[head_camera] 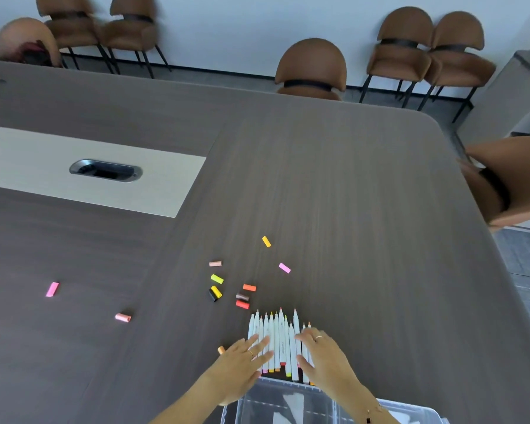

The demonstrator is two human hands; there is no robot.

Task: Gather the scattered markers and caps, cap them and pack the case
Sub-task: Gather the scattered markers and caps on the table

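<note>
With my left hand (248, 356) and right hand (317, 351) flat and open squeezing the uncapped markers (277, 341) together, one shove could roll them onto the loose caps (242, 296), smearing the table (364, 194).

A row of white uncapped markers (277, 341) lies side by side at lower centre, coloured tips pointing up the frame. Loose caps (242, 296) in yellow, pink, orange, red and black scatter above and to the left. The clear plastic case (328, 405) sits at the bottom edge, just below the markers
</note>
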